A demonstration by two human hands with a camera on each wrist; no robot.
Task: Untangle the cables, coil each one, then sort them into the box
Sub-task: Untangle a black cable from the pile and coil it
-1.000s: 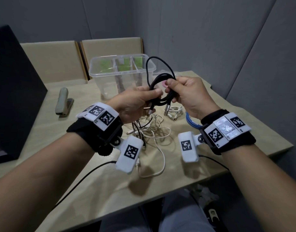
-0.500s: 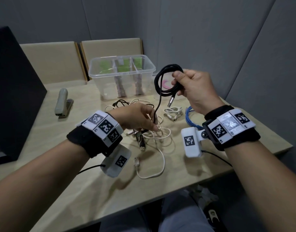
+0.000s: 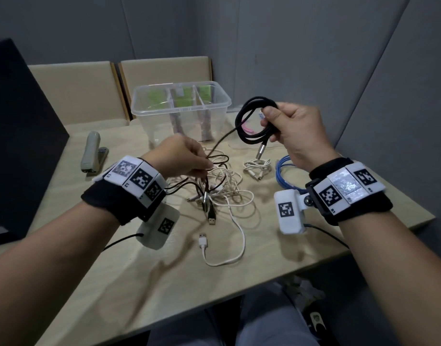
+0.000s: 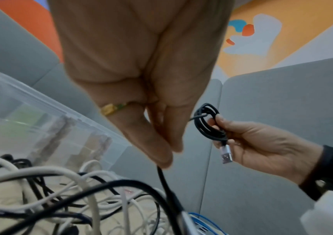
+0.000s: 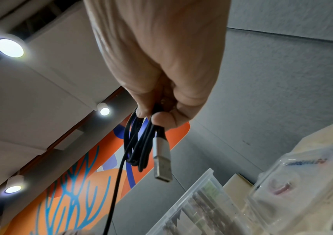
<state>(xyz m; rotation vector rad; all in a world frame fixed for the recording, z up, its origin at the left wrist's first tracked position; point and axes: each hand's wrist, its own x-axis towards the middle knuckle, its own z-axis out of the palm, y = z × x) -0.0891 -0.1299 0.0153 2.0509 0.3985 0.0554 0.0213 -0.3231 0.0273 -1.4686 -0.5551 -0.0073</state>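
My right hand point(image 3: 276, 123) grips a partly coiled black cable point(image 3: 249, 121) above the table, its silver USB plug point(image 3: 261, 151) hanging down; the same coil point(image 5: 139, 143) and plug point(image 5: 162, 160) show in the right wrist view. The cable's free end runs down left to my left hand point(image 3: 204, 162), which pinches the black strand point(image 4: 162, 173) just above a tangle of white and black cables point(image 3: 222, 188). A clear three-compartment box point(image 3: 182, 108) stands behind the tangle.
A coiled white cable point(image 3: 256, 167) and a blue cable point(image 3: 286, 176) lie right of the tangle. A stapler point(image 3: 91, 152) rests at the left, beside a dark monitor point(image 3: 19, 136). A white USB cable point(image 3: 222, 243) loops toward the table's front edge.
My hands have parted: the right kept the black coil and lifted it rightward. The left dropped to the tangle and now pinches the cable's trailing strand.
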